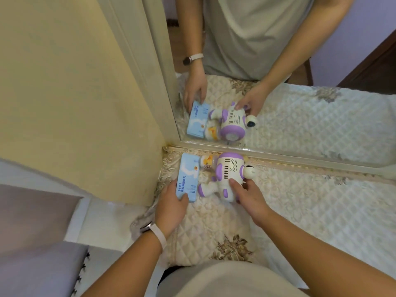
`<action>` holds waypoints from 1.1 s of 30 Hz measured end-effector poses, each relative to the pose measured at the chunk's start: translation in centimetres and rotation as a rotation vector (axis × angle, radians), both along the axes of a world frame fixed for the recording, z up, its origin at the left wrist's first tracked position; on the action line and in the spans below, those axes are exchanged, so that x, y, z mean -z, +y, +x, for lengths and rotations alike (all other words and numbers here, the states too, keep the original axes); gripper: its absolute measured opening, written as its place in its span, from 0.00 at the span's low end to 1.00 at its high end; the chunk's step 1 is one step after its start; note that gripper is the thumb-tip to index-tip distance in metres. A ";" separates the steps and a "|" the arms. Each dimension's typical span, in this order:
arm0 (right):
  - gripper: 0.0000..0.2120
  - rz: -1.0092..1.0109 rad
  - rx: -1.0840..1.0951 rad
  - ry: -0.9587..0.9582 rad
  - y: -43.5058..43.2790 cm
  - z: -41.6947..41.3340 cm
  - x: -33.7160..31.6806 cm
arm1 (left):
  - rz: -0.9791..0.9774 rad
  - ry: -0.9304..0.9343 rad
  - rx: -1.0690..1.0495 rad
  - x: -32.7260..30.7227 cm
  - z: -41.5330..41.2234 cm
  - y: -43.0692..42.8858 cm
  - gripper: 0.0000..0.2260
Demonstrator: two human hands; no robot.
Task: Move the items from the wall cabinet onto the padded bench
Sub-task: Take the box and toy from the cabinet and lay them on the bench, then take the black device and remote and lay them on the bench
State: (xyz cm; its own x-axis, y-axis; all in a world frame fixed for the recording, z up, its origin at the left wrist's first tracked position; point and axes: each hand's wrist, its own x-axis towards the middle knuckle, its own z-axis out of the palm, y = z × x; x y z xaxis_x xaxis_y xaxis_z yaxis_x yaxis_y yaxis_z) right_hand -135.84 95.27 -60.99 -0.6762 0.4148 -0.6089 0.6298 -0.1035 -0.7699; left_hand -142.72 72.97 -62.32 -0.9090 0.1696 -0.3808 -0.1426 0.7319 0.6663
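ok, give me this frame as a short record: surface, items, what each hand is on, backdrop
surface: quilted bench
items: blue box, purple-white toy robot, small yellow-and-white item between them, partly hidden
left hand: gripping the near end of the blue box
right hand: fingers on the toy robot's body
backdrop: mirror along the bench's far edge, reflecting items and hands
layout: items clustered in the corner by the yellow wall

Yellow wall [75, 82], framed mirror [321, 61], lilac reflected wall [364, 39]
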 end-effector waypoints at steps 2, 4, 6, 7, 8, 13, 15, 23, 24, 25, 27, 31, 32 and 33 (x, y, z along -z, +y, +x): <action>0.19 0.043 -0.037 -0.015 0.3 0.5 -0.3 | -0.018 0.021 0.011 -0.9 0.9 0.0 0.17; 0.18 0.083 -0.079 -0.015 0.6 1.3 -0.9 | -0.026 0.050 -0.001 -1.9 1.9 0.2 0.20; 0.19 0.137 -0.145 0.004 1.0 2.2 -1.6 | -0.044 0.081 -0.016 -3.2 3.4 0.7 0.20; 0.19 0.168 -0.195 0.019 1.3 2.6 -2.0 | -0.055 0.100 -0.019 -3.9 4.3 0.9 0.20; 0.19 0.196 -0.247 0.033 1.5 3.0 -2.5 | -0.064 0.130 -0.020 -4.5 5.2 1.2 0.20; 0.22 0.353 -0.522 0.148 2.7 5.1 -4.8 | -0.216 0.264 0.028 -7.1 9.9 2.0 0.22; 0.24 0.462 -0.641 0.203 3.0 6.0 -5.8 | -0.280 0.327 0.057 -8.1 11.7 2.3 0.22; 0.28 0.827 -1.164 0.538 1.8 8.6 -7.4 | -0.525 0.483 -0.009 -11.4 21.1 1.6 0.21; 0.29 0.841 -1.207 0.588 1.2 9.0 -7.6 | -0.546 0.485 -0.040 -11.8 22.5 1.3 0.20; 0.29 0.856 -1.255 0.637 0.4 9.5 -7.9 | -0.568 0.485 -0.069 -12.2 24.0 0.9 0.20; 0.27 0.903 -1.351 0.753 -1.4 10.6 -8.6 | -0.597 0.486 -0.112 -13.2 26.9 -0.1 0.20; 0.25 0.914 -1.518 0.958 -5.5 13.1 -10.4 | -0.675 0.530 -0.183 -14.3 32.6 -3.1 0.19; 0.25 0.919 -1.555 1.002 -6.6 13.7 -10.8 | -0.697 0.538 -0.203 -14.4 34.0 -3.9 0.18; 0.25 0.920 -1.594 1.033 -7.7 14.5 -11.3 | -0.717 0.542 -0.228 -14.6 35.5 -4.7 0.18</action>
State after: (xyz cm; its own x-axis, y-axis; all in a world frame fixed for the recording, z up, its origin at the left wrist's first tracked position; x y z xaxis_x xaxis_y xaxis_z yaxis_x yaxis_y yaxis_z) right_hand -121.33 87.57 -49.67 -0.5413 -0.8320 0.1214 -0.8156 0.4844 -0.3163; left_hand -107.23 68.24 -47.76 -0.9759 -0.1469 0.1611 -0.1349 0.9874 0.0828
